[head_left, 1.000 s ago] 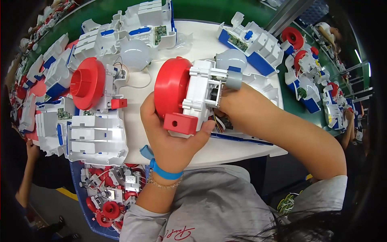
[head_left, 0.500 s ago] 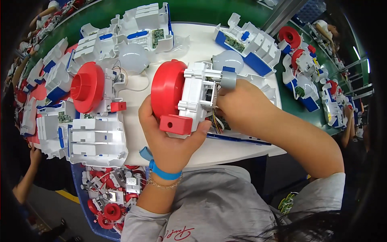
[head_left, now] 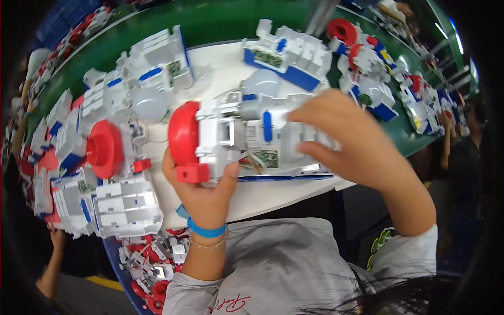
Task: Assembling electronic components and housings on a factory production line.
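My left hand [head_left: 202,202], with a blue wristband, grips a red and white mechanical assembly [head_left: 218,136] from below. Its red round part [head_left: 184,134] faces left, and a small red block [head_left: 192,173] shows by my thumb. Right of it lies a white housing shell [head_left: 289,139] with a blue strip [head_left: 268,126], a green circuit board [head_left: 270,159] and loose wires [head_left: 255,163] at the assembly's edge. Over the shell's right side, my right hand [head_left: 341,139] is blurred, thumb and fingers apart, with nothing in it. A translucent dome [head_left: 261,84] sits behind the shell.
A similar red and white assembly [head_left: 105,149] rests among white shells [head_left: 128,202] at left. More shells [head_left: 289,55] stand at the back. A blue bin [head_left: 122,265] below the table's left holds several assemblies. Further units [head_left: 367,79] lie on the green surface [head_left: 415,123] at right.
My right hand has come off the assembly, moved right and opened. The assembly has turned and shifted left in my left hand, uncovering the shell. The whole view has swung a little.
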`<state>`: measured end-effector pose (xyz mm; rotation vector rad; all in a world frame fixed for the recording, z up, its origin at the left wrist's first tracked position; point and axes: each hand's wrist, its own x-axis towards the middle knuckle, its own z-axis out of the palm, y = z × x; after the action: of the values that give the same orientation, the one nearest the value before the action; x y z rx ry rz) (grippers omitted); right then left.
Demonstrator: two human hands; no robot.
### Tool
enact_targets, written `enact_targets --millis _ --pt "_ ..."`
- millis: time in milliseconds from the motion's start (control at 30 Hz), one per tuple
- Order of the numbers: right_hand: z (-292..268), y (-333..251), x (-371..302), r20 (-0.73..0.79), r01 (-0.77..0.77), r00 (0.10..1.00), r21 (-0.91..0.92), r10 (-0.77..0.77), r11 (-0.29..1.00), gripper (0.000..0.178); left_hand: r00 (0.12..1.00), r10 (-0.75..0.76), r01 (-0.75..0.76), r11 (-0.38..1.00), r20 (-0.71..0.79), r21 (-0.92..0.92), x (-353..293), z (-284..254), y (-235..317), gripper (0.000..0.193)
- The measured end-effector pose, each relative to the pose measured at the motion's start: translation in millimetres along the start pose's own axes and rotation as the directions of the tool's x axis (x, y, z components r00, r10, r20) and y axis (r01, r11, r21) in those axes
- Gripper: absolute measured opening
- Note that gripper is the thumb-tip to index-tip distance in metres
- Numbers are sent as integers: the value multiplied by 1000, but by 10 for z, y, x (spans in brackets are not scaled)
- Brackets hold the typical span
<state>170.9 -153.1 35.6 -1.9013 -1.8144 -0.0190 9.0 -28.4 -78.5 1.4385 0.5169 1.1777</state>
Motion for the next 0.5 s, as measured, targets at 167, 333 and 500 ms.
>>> enact_targets --millis 167,333,500 --pt "-922 -436 -1713 -398 -551 728 142 558 822 23 999 0 8 979 -39 205 -84 -55 -123 83" --pt "-888 -1122 -3967 -629 -987 19 110 777 113 15 986 27 82 787 -167 611 -61 -161 -207 56" --pt "-532 -1299 -5004 -680 -987 -150 142 718 -72 13 968 210 -49 691 -135 721 -117 45 61 48"
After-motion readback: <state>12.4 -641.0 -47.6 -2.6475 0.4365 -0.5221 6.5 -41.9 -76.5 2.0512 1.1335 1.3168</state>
